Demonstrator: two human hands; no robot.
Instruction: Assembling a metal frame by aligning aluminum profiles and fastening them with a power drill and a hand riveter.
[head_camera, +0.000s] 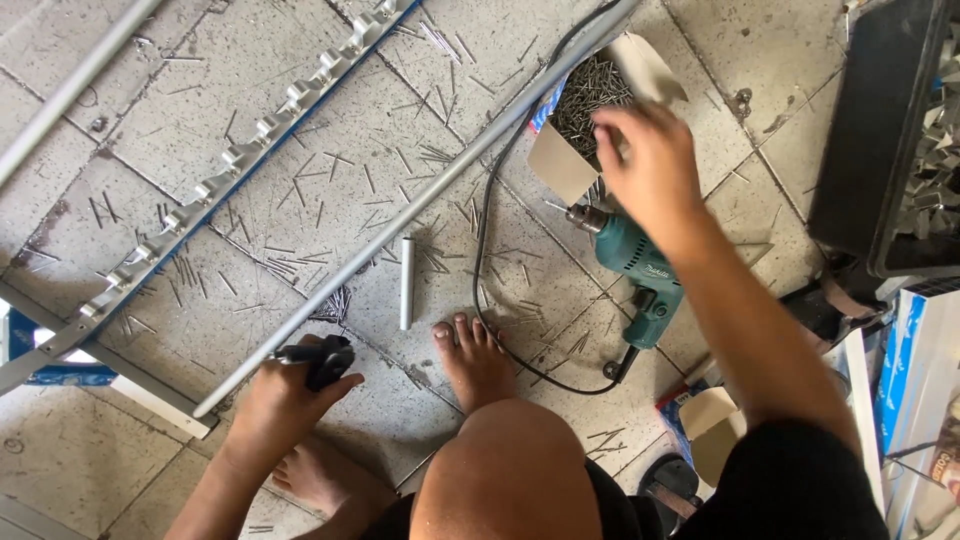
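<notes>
- Left hand (285, 392) clenched around a black tool (322, 360) on the tiled floor (300, 130), at the near end of a long metal tube (420, 205).
- Right hand (645, 160) reaches into an open box (590, 110) of nails; whether the fingers grip any cannot be told.
- Teal drill (635, 270) lies just below that box, cord (490, 230) looping past the bare foot (478, 360).
- Short tube (407, 282) lies beside the long one.
- Loose nails (300, 265) scattered across the floor.
- Bracket rail (240, 155) lies at upper left.
</notes>
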